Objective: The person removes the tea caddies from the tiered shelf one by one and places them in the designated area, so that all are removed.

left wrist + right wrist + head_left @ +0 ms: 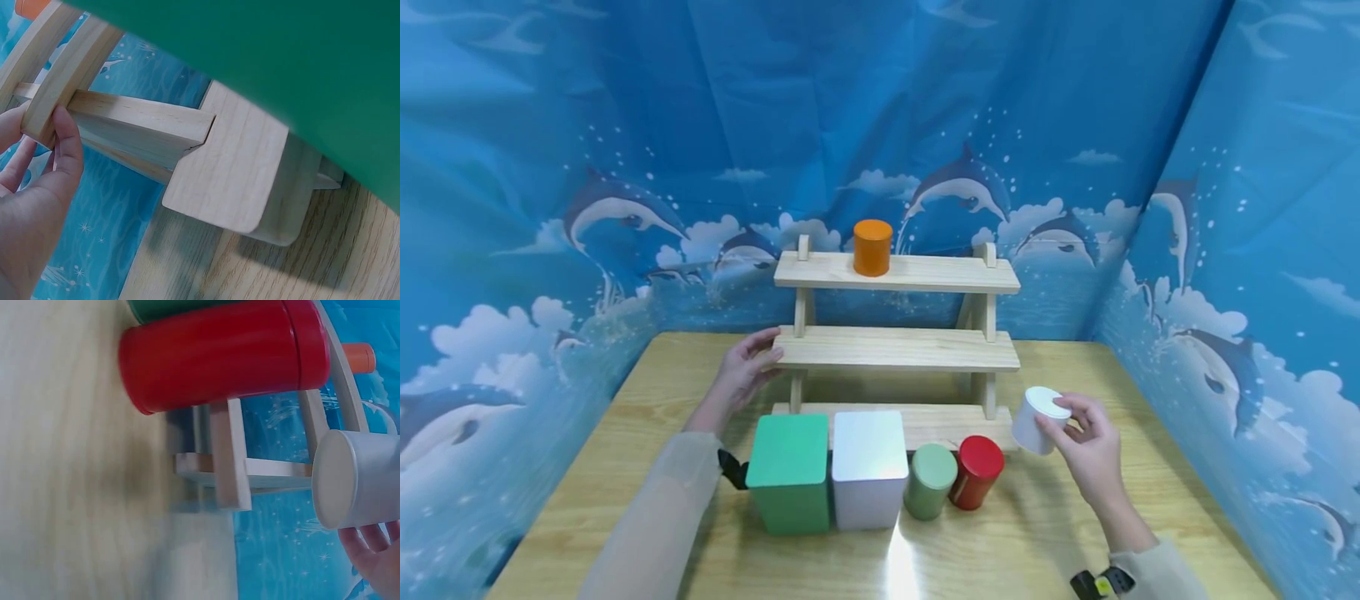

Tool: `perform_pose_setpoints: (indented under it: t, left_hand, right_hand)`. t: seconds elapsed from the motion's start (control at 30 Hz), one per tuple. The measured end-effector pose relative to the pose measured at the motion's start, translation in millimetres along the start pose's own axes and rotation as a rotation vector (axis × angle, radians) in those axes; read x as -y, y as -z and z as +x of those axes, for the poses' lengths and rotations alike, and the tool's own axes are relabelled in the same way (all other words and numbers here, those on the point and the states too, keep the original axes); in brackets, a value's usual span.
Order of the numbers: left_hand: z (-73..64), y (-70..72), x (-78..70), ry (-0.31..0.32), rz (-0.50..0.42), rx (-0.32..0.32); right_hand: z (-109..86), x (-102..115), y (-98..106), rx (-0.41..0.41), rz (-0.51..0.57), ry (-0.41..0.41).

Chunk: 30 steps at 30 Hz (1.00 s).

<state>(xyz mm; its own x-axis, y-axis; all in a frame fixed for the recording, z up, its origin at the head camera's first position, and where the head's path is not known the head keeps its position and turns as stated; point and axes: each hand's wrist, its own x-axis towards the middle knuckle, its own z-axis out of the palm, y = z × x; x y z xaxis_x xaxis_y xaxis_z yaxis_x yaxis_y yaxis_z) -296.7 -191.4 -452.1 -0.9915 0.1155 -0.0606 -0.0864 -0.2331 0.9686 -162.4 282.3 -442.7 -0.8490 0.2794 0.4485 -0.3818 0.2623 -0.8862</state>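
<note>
My left hand (748,372) pinches the left end of the middle shelf of a three-step wooden rack (895,348); in the left wrist view, thumb and fingers (67,140) close around the board's end. My right hand (1088,446) grips a white cylindrical canister (1037,421) by its upper side, raised and tilted beside the rack's lower right end. The right wrist view shows the white canister (350,481) from its base, with fingertips along its side. On the top shelf stands an orange canister (872,250).
Before the bottom shelf stand a green box (788,475), a white box (870,471), a light green canister (931,483) and a red canister (977,473). Blue dolphin-print curtains (865,125) enclose the wooden table (632,467) at the back and sides.
</note>
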Motion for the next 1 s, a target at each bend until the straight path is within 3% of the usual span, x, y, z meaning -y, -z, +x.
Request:
perform_pose_setpoints:
  t: [0.2,0.63,1.0]
  left_hand:
    - [-0.3,-0.9,-0.3,0.001,0.015,-0.001]
    - [1.3,0.6,-0.4,-0.005,-0.010,0.003]
    - [1.0,0.8,1.6,-0.012,0.014,0.003]
  right_hand:
    - [-13.0,-7,2,0.011,-0.031,0.013]
    - [-33.6,-20,2,0.068,-0.067,-0.047]
    - [-48.6,-34,-2,0.105,-0.065,-0.138]
